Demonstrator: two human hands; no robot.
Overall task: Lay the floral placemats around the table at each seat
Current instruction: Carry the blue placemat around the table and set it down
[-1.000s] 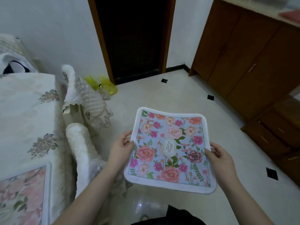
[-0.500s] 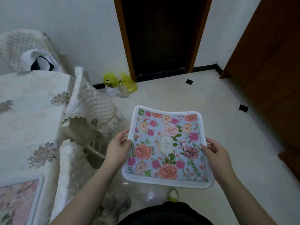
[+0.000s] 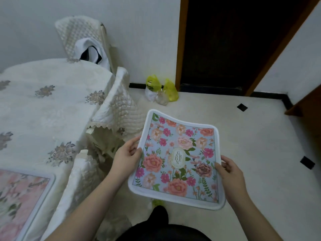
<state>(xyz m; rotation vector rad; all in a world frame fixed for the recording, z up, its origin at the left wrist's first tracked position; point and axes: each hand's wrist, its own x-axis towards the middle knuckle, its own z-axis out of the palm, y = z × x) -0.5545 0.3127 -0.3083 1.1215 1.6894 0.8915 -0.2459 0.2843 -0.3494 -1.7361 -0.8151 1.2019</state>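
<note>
Swinging left toward the table (image 3: pixel 52 108), both hands pinch the blue floral placemat (image 3: pixel 177 159) by its side edges: left hand (image 3: pixel 126 153), right hand (image 3: pixel 229 173). Its limp middle may sag and lie crooked.

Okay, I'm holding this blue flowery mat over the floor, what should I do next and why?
Probably swing the blue placemat left over the table. Both the left hand and right hand hold its edges above the floor, and one pink placemat already lies at the near seat, with bare cloth farther along.

Both forearms reach forward; left grip (image 3: pixel 127 152) and right grip (image 3: pixel 230 173) pinch with curled fingers.
</note>
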